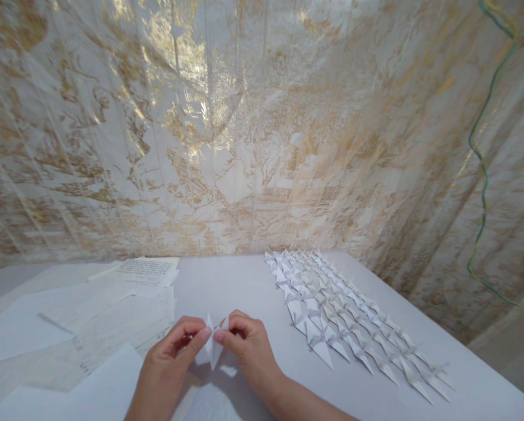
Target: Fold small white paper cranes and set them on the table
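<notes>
Between my two hands is a small folded white paper piece [212, 349] with pointed ends, looking like an origami crane. My left hand [174, 354] pinches its left side between thumb and fingers. On its other side, my right hand [248, 345] pinches the paper the same way, thumb toward me. The fingertips of both hands nearly meet at the paper's middle, so its inner folds are partly hidden. To the right lie rows of folded white paper cranes [332, 310], set close together in a slanting block.
Loose white sheets [108, 374] and printed or handwritten pages [145, 272] overlap on the left of the white table [227, 280]. Behind stands a wall covering [244, 128] with a gold pattern. A green-yellow twisted wire [483, 187] hangs down at the right.
</notes>
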Tool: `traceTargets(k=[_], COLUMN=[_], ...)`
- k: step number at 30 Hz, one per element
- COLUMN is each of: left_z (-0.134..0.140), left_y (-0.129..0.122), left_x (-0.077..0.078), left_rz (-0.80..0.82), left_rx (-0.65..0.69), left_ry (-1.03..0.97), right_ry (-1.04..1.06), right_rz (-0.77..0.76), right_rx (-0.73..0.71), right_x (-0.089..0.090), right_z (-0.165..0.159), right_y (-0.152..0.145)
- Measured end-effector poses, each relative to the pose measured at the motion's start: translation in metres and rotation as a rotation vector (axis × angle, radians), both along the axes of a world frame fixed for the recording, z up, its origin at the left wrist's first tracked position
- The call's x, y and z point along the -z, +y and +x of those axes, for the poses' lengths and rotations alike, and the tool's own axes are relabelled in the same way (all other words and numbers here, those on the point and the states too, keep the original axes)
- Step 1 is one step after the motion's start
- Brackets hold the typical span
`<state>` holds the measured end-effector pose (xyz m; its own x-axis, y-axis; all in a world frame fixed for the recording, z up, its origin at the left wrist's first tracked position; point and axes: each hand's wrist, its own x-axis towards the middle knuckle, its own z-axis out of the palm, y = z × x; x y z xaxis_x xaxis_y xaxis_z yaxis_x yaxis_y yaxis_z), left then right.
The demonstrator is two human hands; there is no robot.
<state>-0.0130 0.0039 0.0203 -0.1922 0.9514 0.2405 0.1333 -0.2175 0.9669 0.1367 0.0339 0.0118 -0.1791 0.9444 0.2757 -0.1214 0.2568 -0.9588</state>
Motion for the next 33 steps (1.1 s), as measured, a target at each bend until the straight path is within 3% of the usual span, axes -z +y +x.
traceTargets(k=[7,11,15,19,24,30,33], left_z=[0.0067,0.0072,0.0079,0.0061,0.0038,0.0038,0.0039], left_y=[-0.0045,-0.0027,-0.0032,-0.0047,-0.0042,-0.0028,-0.0031], left_x=[0.0001,0.0007,-0.004,-0.0046,-0.0019,0.0023,0.0048], left_rz=[-0.015,-0.096,-0.042,0.037,0.162,-0.033,0.001], left_rx=[-0.018,0.066,0.078,0.069,0.004,0.115,0.124], left_ry=[0.013,0.143,0.294,0.366,0.443,0.349,0.353], right_ry=[-0.082,-0.146,-0.149,-0.07,0.144,0.289,0.34], right_rz=[0.052,0.066,0.077,0.037,-0.151,-0.252,-0.271], right_rx=[0.02,0.012,0.023,0.011,-0.084,-0.081,-0.086], right_x=[-0.0038,-0.0032,-0.0014,0.0004,-0.0002,-0.0011,-0.002], right_z=[-0.0006,0.0005,0.0021,-0.0005,-0.0063,-0.0061,-0.0069], right_y=[-0.0064,-0.008,-0.0065,-0.0048,-0.0045,-0.0057,-0.0081])
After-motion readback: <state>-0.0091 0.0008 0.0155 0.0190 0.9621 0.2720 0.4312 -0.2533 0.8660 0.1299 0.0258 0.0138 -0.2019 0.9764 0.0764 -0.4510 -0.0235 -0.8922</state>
